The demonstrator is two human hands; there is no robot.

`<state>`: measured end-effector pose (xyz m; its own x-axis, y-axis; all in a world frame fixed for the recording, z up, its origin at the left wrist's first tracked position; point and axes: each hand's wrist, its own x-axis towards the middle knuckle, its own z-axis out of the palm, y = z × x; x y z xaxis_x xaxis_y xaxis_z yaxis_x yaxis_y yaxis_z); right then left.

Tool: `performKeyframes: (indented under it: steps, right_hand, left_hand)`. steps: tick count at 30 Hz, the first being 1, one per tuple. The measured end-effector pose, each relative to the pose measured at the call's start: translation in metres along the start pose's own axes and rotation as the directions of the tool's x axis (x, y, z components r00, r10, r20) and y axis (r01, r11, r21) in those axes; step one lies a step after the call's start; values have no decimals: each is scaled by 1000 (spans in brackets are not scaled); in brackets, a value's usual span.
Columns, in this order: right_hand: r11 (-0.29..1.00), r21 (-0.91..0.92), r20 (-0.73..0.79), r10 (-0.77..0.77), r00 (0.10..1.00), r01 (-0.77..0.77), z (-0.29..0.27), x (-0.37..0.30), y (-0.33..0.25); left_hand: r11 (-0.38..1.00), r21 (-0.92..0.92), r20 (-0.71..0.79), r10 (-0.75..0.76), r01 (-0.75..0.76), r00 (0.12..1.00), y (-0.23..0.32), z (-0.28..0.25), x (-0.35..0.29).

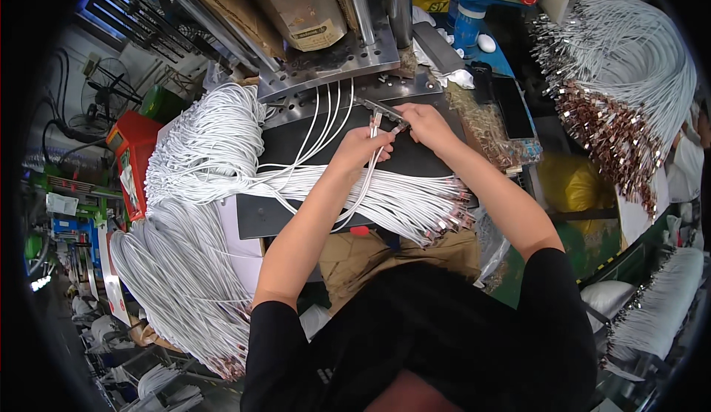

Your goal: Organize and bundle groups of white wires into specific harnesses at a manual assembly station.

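Your left hand (363,147) gripped a few white cables (362,190) close to their ends, slightly above the center of the frame, and your right hand (429,127) pinched a slim metal bar (381,108) just beside it. The bar's far end pointed to the upper left, near the perforated steel plate (326,67), so room toward the top was tight. A coiled pile of cables (207,134) crowded the left edge of the black tabletop (255,221), whose front left corner lay bare. Below your hands, a spread bundle (404,198) crossed toward the lower right edge, its copper-colored ends bunched there; whether they overhung, you could not tell. A dark bare patch gave some room under your right wrist, while a narrower one lay between the pile and the loose strands rising to the plate.
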<state>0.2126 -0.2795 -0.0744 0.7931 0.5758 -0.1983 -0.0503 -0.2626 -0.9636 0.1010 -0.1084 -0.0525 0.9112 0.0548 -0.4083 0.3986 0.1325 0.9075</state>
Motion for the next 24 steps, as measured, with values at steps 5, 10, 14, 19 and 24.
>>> performKeyframes:
  steps: [5, 10, 14, 19, 24]
  right_hand:
    - [955, -148, -52, -266, 962, 256, 7, -4, -2]
    - [957, -242, -43, -178, 983, 163, 8, -10, -6]
    - [970, -155, -23, -194, 981, 189, 4, -7, -4]
    - [991, 5, 14, -136, 991, 136, -13, -3, -5]
    - [997, 35, 92, -76, 993, 73, -22, -5, -9]
  left_hand:
    - [1000, -31, -15, -5, 5, 1000, 1, 1, 0]
    - [1000, 14, 35, 4, -4, 999, 0, 8, 1]
    - [1000, -15, 1, -8, 8, 1000, 5, 8, -3]
    - [987, -146, -2, -66, 65, 998, 10, 3, -10]
    - [996, -86, -43, 4, -8, 999, 3, 3, -9]
